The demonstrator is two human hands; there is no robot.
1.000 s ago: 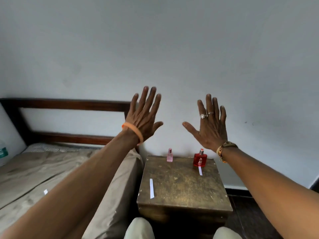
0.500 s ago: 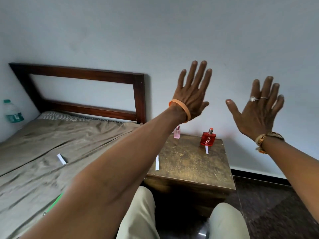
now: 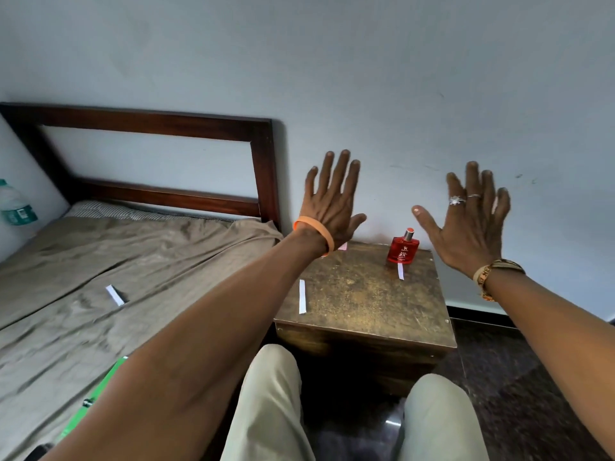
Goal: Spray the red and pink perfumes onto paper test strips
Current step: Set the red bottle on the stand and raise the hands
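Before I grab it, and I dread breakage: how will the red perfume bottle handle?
The red perfume bottle looks like glossy glass, so it is probably fragile and slippery. Its squat, flat-sided body likely resists tipping and should not roll.

Glossy glass is seen in the red perfume bottle (image 3: 402, 249). Beneath it, worn matt wood forms the table (image 3: 359, 301); beside the table, creased cloth covers the bed (image 3: 100, 261).

Both hands, left (image 3: 329, 207) and right (image 3: 469, 224), spread above red perfume (image 3: 402, 249).
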